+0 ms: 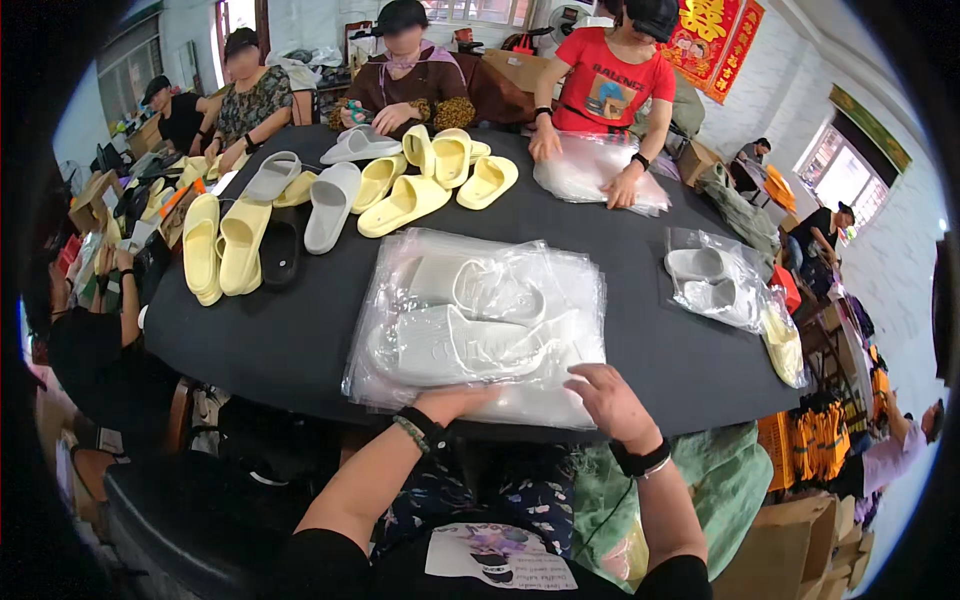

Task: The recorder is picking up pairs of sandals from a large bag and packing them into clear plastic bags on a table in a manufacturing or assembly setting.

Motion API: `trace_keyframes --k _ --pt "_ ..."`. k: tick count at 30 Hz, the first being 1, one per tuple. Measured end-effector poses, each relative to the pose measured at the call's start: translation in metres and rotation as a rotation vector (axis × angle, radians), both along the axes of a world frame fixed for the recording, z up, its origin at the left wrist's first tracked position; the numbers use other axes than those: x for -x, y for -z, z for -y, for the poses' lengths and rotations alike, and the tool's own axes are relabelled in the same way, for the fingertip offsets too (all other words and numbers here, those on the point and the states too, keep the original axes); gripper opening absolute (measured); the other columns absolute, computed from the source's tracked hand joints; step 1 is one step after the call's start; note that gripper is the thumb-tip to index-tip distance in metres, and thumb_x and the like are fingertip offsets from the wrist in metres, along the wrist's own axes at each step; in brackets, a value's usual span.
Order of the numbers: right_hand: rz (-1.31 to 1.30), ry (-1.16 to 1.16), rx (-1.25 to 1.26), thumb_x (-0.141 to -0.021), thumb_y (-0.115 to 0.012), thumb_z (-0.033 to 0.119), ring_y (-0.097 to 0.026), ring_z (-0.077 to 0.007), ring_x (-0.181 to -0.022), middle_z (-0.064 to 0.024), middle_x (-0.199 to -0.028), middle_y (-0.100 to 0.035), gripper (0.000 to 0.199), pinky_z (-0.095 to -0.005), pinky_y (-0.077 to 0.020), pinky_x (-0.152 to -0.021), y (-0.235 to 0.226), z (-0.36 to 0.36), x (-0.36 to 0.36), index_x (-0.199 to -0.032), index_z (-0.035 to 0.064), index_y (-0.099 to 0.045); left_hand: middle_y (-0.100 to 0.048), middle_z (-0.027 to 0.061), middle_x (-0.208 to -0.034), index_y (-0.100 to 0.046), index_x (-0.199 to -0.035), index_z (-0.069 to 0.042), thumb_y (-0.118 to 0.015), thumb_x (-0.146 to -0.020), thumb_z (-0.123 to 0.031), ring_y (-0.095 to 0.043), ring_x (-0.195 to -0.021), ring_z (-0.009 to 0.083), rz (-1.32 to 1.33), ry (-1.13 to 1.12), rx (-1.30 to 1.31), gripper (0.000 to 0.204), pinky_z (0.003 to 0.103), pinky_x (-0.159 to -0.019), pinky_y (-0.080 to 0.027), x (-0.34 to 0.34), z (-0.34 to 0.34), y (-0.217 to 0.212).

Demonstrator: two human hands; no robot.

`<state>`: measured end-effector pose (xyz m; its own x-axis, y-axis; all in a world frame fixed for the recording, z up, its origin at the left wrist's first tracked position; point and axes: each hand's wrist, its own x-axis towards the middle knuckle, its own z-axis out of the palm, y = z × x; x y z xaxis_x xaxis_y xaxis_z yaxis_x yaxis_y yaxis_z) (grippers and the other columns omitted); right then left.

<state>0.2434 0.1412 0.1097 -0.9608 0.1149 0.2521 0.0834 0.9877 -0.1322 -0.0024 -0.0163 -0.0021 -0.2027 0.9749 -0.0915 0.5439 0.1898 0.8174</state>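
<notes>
Now bagging looks like the step: two grey slippers point(450, 345) lie in clear plastic atop a bag stack point(578, 300), just ahead of both hands. The left hand point(457, 402) lies along the near edge, grip unclear; the right hand point(612, 402) hangs unclenched at the corner. Next calls for smoothing plastic. Right, beyond: two bagged grey sandals point(708, 282); left, one black slipper point(281, 255).

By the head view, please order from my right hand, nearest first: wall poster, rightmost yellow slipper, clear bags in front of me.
1. Clear bags: at your right hand.
2. Rightmost yellow slipper: table's right edge.
3. Wall poster: far wall, upper right.
</notes>
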Motion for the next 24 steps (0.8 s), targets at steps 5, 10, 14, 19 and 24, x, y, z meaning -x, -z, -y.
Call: trace_keyframes --k 5,10,14,19,24 --pt "-0.028 0.154 0.345 -0.079 -0.059 0.002 -0.062 -0.0361 -0.1 -0.0184 -0.113 -0.063 0.032 -0.0415 -0.0495 -0.089 0.004 -0.005 -0.026 -0.112 0.0013 -0.062 -0.035 0.0097 -0.155 -0.041 -0.147 -0.013 -0.042 -0.094 -0.059 -0.03 -0.143 0.0287 0.113 0.002 0.156 0.07 0.041 -0.119 -0.018 -0.002 0.005 -0.029" --pt "0.407 0.551 0.391 -0.08 -0.066 0.008 -0.062 -0.0418 -0.096 -0.0234 -0.11 -0.064 0.043 -0.0446 -0.0506 -0.084 -0.034 -0.02 -0.083 -0.121 0.0001 -0.056 -0.037 0.0095 -0.154 -0.043 -0.146 -0.013 -0.046 -0.095 -0.057 -0.031 -0.143 0.0279 0.014 -0.005 0.092 0.067 0.039 -0.119 -0.018 0.001 0.004 -0.017" --pt "-0.033 0.728 -0.133 -0.079 -0.067 0.006 -0.057 -0.0414 -0.113 -0.0233 -0.125 -0.057 0.049 -0.0472 -0.0486 -0.09 -0.061 -0.04 -0.11 -0.126 0.0007 -0.054 -0.046 0.0087 -0.147 -0.048 -0.142 -0.009 -0.054 -0.094 -0.051 -0.038 -0.136 0.0233 0.398 0.0 -0.021 0.064 0.034 -0.116 -0.023 0.005 0.006 0.017" --pt "-0.41 0.473 -0.168 -0.076 -0.066 -0.005 -0.057 -0.0372 -0.116 -0.0184 -0.135 -0.05 0.053 -0.0404 -0.0534 -0.083 -0.097 -0.004 -0.047 -0.127 0.0009 -0.053 -0.047 0.0076 -0.147 -0.051 -0.14 -0.007 -0.053 -0.096 -0.052 -0.036 -0.138 0.0193 0.413 0.061 -0.051 0.063 0.033 -0.118 -0.02 0.0 0.005 0.013" --pt "-0.123 0.129 0.582 -0.076 -0.077 0.0 -0.063 -0.019 -0.076 -0.0205 -0.138 -0.049 0.07 -0.0282 -0.0534 -0.062 -0.051 0.067 0.056 -0.137 -0.0001 -0.042 -0.032 0.0081 -0.156 -0.034 -0.149 -0.009 -0.04 -0.099 -0.052 -0.027 -0.143 0.0218 0.167 0.06 -0.038 0.066 0.036 -0.12 -0.016 0.001 0.02 -0.006"
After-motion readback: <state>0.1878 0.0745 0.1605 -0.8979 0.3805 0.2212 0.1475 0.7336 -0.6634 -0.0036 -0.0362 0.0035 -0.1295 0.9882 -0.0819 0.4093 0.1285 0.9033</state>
